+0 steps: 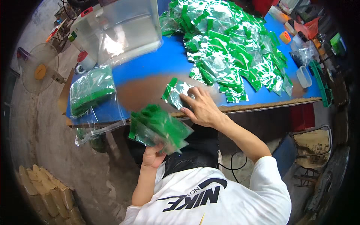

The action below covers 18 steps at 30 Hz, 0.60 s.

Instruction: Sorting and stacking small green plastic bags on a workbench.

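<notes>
My left hand (pixel 153 155) grips the lower end of a fanned stack of green-and-clear plastic packets (pixel 161 125), held in front of the table's near edge; the stack is slightly blurred. My right hand (pixel 202 107) has its thumb and bent fingers on a single packet (pixel 173 92) at the worn brown part of the tabletop. Some of that packet is covered by the fingers. Beyond my right hand spreads a large heap of loose packets (pixel 232 48), shiny and overlapping. To the left, a clear bag (pixel 93 88) holds neatly stacked packets, its open end hanging past the edge.
The blue table (pixel 144 62) carries a large translucent bin (pixel 131 30) at the back left, beside a white bottle with a red cap (pixel 86 60). A clear plastic tub (pixel 303 77) and a tape roll (pixel 285 37) lie right. A fan (pixel 40 71) stands left; a chair (pixel 311 148) right.
</notes>
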Motion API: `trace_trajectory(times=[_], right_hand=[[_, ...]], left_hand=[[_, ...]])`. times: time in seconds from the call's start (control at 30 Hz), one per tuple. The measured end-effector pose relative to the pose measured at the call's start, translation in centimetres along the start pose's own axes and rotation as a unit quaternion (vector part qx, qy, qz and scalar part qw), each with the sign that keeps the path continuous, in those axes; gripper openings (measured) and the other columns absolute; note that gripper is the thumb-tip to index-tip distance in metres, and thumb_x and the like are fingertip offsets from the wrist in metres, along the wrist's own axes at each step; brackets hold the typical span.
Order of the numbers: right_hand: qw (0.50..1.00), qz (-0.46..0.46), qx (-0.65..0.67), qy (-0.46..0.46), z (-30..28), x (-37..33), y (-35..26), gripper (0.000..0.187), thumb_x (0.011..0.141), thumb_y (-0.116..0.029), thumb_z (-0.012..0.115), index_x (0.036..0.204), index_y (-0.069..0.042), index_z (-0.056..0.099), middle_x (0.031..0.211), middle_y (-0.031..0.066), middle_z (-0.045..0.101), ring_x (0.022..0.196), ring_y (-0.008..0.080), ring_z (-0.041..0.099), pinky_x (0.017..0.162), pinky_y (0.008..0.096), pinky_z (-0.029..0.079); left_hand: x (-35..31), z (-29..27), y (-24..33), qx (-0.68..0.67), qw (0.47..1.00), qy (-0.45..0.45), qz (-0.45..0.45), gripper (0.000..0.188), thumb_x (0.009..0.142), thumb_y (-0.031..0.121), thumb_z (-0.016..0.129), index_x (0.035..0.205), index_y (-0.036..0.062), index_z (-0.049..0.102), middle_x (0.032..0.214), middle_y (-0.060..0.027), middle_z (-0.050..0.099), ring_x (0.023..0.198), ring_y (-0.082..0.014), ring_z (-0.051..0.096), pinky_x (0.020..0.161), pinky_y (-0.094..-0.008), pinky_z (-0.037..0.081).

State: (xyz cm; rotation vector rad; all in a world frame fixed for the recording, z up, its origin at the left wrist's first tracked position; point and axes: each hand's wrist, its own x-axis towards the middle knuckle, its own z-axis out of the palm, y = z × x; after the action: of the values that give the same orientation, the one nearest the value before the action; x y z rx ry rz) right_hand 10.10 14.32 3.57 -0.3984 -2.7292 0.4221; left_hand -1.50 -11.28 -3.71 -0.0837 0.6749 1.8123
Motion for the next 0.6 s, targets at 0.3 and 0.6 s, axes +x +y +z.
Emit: trace_trajectory(times=[0.3, 0.6], right_hand=[[0.937, 0.204, -0.034, 0.280, -2.3, 3.6, 10.7, 0.055, 0.082, -0.032, 0.080, 0.122, -0.001, 0.060, 0.106, 0.0210, 0.064, 0.100, 0.0357, 0.064, 0.085, 0.0434, 0.051], [0.864, 0.292, 0.287, 0.293, -2.9, 4.4, 5.2, 0.037, 0.092, -0.035, 0.070, 0.088, 0.001, 0.063, 0.072, 0.0096, 0.063, 0.063, 0.0135, 0.055, 0.059, 0.0307, 0.046]], left_hand=[[2.1, 4.1, -0.7, 0.061, 0.994, 0.041, 0.081, 0.053, 0.090, -0.002, 0.065, 0.139, 0.0070, 0.046, 0.132, -0.0082, 0.057, 0.124, -0.0261, 0.055, 0.107, -0.0462, 0.044], [1.7, 1.9, -0.5, 0.055, 0.997, 0.020, 0.046, 0.053, 0.087, 0.001, 0.067, 0.137, 0.0063, 0.049, 0.130, -0.0086, 0.058, 0.122, -0.0262, 0.056, 0.105, -0.0450, 0.045]])
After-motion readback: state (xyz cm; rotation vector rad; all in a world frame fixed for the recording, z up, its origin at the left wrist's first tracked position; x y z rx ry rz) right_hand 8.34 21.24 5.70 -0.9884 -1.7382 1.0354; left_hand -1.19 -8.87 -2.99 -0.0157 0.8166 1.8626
